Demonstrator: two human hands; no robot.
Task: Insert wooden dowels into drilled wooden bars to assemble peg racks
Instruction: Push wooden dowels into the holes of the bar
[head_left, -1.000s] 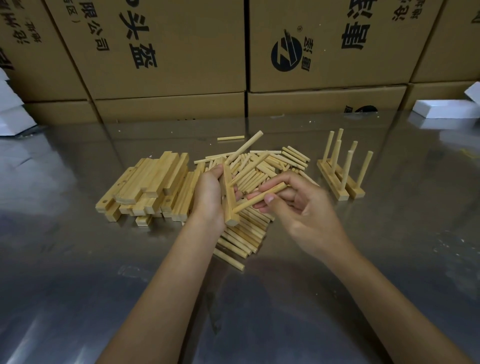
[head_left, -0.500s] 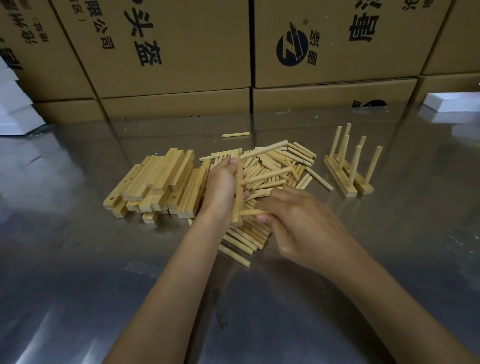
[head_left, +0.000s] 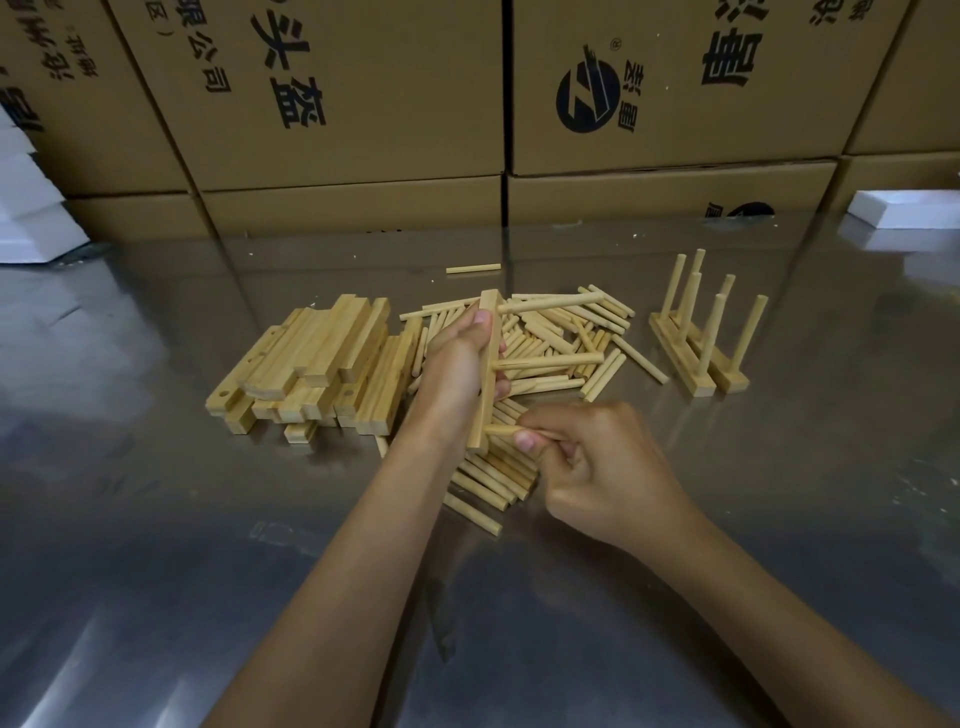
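Observation:
My left hand (head_left: 453, 369) grips a drilled wooden bar (head_left: 485, 364) held on end over the dowel pile. Two dowels stick out of the bar to the right, an upper dowel (head_left: 550, 304) and a middle dowel (head_left: 553, 360). My right hand (head_left: 597, 462) pinches a third dowel (head_left: 503, 430) whose tip meets the bar's lower end; most of that dowel is hidden in my fingers. Loose dowels (head_left: 582, 332) lie heaped behind and under my hands. A stack of drilled bars (head_left: 317, 364) sits to the left.
Two finished peg racks (head_left: 698, 338) stand upright at the right. One stray dowel (head_left: 472, 268) lies farther back on the shiny metal table (head_left: 156, 519). Cardboard boxes (head_left: 353, 104) wall off the back, with white foam pieces at the far left (head_left: 31, 228) and far right (head_left: 904, 208).
My right hand brought its dowel down from the bar's middle to the bar's lower end and pushed it in. The left hand turned the bar more upright.

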